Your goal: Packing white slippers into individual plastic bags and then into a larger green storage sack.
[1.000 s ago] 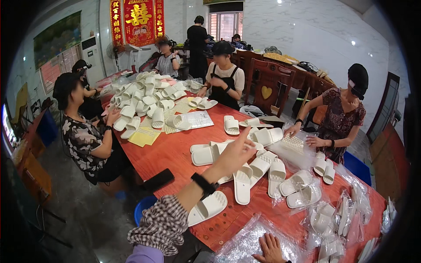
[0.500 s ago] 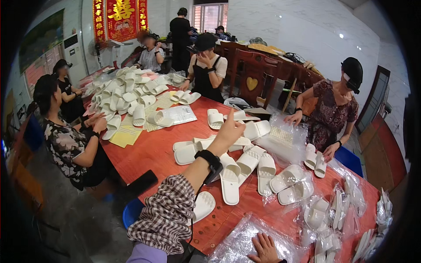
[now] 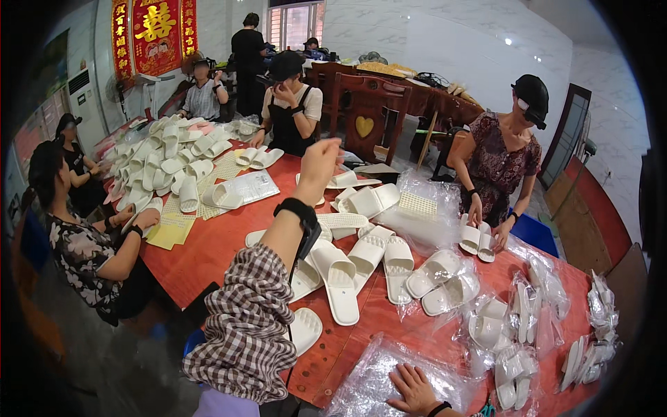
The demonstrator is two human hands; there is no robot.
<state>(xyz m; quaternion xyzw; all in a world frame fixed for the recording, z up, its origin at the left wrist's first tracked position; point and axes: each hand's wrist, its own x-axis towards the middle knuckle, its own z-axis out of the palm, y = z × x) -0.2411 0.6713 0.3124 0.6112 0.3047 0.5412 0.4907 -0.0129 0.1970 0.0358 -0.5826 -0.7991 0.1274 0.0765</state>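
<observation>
My left hand [image 3: 321, 167] is raised over the far side of the red table, its fingers curled in with nothing seen in them. A checkered sleeve cover and a black wristband are on that arm. Below it lie loose white slippers [image 3: 338, 278], some partly hidden by my forearm. My right hand [image 3: 415, 390] lies flat, fingers spread, on a stack of clear plastic bags [image 3: 365, 379] at the near edge. Pairs of slippers in clear bags [image 3: 445, 283] rest ahead and to the right of it.
The red table [image 3: 187, 267] bears a big heap of white slippers [image 3: 167, 156] at the far left, beside yellow sheets [image 3: 167, 233]. A person across at right touches a slipper pair [image 3: 477, 240]. Other people sit along the left and far sides. Teal-handled scissors [image 3: 488, 409] lie near my right wrist.
My left hand's pointing finger has folded in. The view has swung slightly right. The person at right has brought both hands to the slipper pair. My right hand stays on the bags.
</observation>
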